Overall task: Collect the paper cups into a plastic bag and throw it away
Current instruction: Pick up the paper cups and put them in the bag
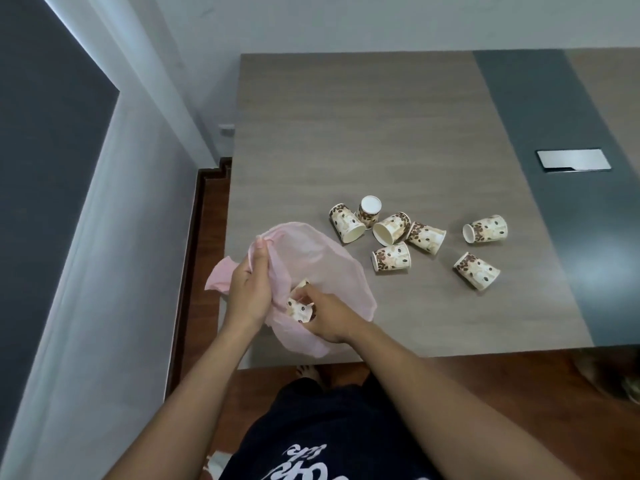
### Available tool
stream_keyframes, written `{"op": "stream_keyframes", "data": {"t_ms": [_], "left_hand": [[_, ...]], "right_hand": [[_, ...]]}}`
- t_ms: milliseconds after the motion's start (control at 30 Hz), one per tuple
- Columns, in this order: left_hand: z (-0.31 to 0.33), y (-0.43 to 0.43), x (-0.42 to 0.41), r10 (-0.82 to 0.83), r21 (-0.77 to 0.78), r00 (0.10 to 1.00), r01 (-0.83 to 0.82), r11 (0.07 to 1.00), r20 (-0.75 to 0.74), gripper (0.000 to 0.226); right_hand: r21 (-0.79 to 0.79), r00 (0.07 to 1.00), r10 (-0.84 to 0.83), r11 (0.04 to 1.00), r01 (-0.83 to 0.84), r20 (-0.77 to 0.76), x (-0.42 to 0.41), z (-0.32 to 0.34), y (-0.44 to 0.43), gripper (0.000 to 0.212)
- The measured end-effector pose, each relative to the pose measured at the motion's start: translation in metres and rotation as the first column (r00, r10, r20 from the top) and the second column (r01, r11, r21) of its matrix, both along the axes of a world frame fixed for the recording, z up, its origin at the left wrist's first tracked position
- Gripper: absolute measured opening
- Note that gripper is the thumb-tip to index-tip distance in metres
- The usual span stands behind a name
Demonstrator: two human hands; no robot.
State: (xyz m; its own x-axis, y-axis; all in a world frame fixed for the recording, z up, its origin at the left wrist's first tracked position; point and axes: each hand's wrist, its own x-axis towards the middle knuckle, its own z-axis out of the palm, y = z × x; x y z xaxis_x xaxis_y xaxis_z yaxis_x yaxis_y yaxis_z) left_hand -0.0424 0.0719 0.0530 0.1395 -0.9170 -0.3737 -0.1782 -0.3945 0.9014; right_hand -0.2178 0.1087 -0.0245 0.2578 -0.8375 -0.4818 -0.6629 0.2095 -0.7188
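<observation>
Pink plastic bag (311, 258) clamped in left grip (247, 292) | right grip (327, 318) clamped on paper cup (299, 304) inside bag mouth

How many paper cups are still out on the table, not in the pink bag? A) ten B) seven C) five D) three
B: seven cups lie on the table, from the leftmost to the rightmost, while the right hand puts another cup into the pink bag.

The left hand (248, 292) grips the pink bag (311, 258); the right hand (329, 317) holds a paper cup (299, 306) inside.
</observation>
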Motion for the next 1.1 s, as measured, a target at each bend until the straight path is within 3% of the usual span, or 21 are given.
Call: {"op": "stream_keyframes", "data": {"t_ms": [167,233,333,467,567,667,833,933,1100], "left_hand": [[0.004,-0.001,0.002,0.068,0.031,0.995,-0.066,0.997,-0.069,0.063],[0.003,-0.001,0.000,0.087,0.028,0.993,-0.085,0.996,-0.075,0.063],[0.001,-0.002,-0.003,0.134,0.038,0.988,-0.132,0.991,-0.070,0.069],[-0.001,-0.003,-0.011,0.171,0.058,0.985,-0.169,0.984,-0.036,0.058],[-0.003,-0.006,-0.018,0.191,0.071,0.981,-0.187,0.980,-0.046,0.062],[-0.003,-0.009,-0.028,0.197,0.065,0.980,-0.196,0.978,-0.019,0.060],[-0.005,-0.011,-0.038,0.208,0.069,0.978,-0.206,0.976,-0.013,0.069],[-0.005,-0.012,-0.041,0.237,0.083,0.971,-0.237,0.968,0.004,0.069],[0.001,-0.020,-0.052,0.253,0.098,0.967,-0.252,0.963,0.003,0.075]], "right_hand": [[-0.056,0.968,-0.045,0.998,0.032,-0.248,-0.003,-0.006,-0.004,0.070],[-0.070,0.970,-0.091,0.995,0.077,-0.227,-0.015,-0.004,-0.008,0.067],[-0.193,0.956,-0.253,0.956,0.223,-0.146,-0.044,0.003,-0.015,0.044],[-0.280,0.834,-0.547,0.815,0.508,-0.077,-0.099,0.008,-0.029,0.023],[-0.197,0.746,-0.657,0.749,0.632,-0.106,-0.145,0.004,-0.038,0.022],[0.024,0.712,-0.690,0.716,0.698,-0.130,-0.178,-0.003,-0.045,0.026],[0.277,0.687,-0.726,0.666,0.692,0.028,-0.199,-0.012,-0.041,0.035],[0.291,0.679,-0.732,0.661,0.691,0.049,-0.202,-0.019,-0.040,0.038],[0.111,0.635,-0.773,0.631,0.768,0.006,-0.210,-0.022,-0.040,0.031]]}}
